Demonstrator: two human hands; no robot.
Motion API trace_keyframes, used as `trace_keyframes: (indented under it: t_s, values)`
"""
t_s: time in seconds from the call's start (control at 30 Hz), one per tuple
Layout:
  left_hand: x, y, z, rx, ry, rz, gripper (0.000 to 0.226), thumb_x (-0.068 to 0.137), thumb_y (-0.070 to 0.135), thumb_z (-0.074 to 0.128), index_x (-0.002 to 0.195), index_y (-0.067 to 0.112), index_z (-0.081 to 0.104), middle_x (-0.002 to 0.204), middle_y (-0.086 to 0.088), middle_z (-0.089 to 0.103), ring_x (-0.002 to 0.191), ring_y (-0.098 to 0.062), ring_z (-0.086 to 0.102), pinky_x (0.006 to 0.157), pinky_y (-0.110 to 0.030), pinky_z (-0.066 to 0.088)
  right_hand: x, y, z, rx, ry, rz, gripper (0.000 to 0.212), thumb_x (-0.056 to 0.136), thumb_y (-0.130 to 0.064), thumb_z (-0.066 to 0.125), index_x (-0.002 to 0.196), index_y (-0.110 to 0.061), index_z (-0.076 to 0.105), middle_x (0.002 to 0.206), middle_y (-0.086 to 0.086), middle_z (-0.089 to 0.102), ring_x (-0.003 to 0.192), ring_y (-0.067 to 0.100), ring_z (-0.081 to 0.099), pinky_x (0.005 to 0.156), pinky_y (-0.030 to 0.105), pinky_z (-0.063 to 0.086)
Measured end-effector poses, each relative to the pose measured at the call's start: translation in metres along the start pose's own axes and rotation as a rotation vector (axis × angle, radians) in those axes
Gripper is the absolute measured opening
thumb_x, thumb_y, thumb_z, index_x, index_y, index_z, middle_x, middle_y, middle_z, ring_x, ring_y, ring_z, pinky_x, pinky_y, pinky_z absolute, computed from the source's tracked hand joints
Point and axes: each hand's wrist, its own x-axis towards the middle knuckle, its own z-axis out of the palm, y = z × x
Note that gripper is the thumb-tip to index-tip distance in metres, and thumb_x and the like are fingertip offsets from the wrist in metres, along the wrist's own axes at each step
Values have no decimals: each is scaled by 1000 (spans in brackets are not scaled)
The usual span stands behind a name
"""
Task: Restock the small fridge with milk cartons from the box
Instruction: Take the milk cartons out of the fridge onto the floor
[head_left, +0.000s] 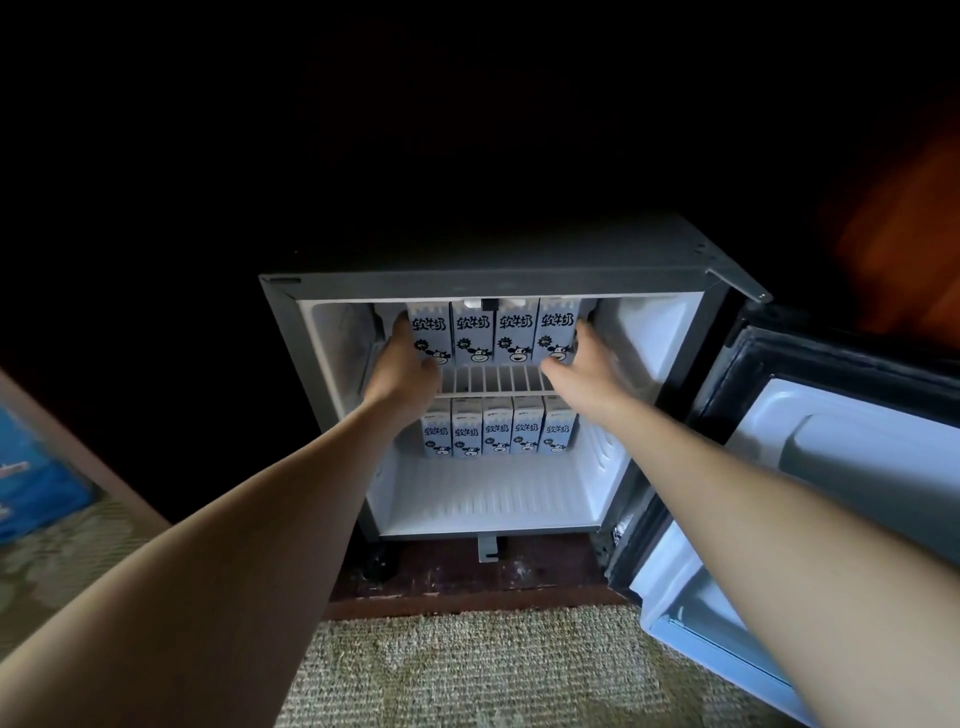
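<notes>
The small fridge (519, 283) stands open on the floor, lit inside. On its upper wire shelf (498, 379) stands a row of several blue-and-white milk cartons (493, 332) with cow prints. My left hand (402, 361) presses against the left end of that row and my right hand (582, 358) against the right end, clamping the row between them. A second row of several milk cartons (498, 431) stands upright at the back of the lower compartment. The box is at the far left edge, a blue box (31, 483), blurred.
The fridge door (831, 467) hangs open to the right, its white inner shelf low down. A woven mat (467, 670) covers the floor in front. Dark wooden floor shows under the fridge. The room around is dark.
</notes>
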Motion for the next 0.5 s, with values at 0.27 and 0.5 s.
trace_keyframes:
  t_s: [0.27, 0.5]
  values:
    - [0, 6, 0, -67, -23, 11, 47, 92, 14, 66, 134, 19, 46, 121, 4, 64, 97, -8, 57, 80, -22, 43, 16, 10, 3, 290, -17, 31, 49, 92, -26, 70, 136, -29, 49, 122, -10, 60, 99, 10, 60, 85, 30, 47]
    - [-9, 6, 2, -44, 103, -47, 26, 92, 20, 64, 115, 21, 50, 107, 2, 66, 87, -17, 62, 71, -33, 55, -2, 7, 0, 230, 102, 92, 33, 95, -25, 67, 121, -14, 50, 116, 1, 59, 101, 21, 58, 83, 33, 44]
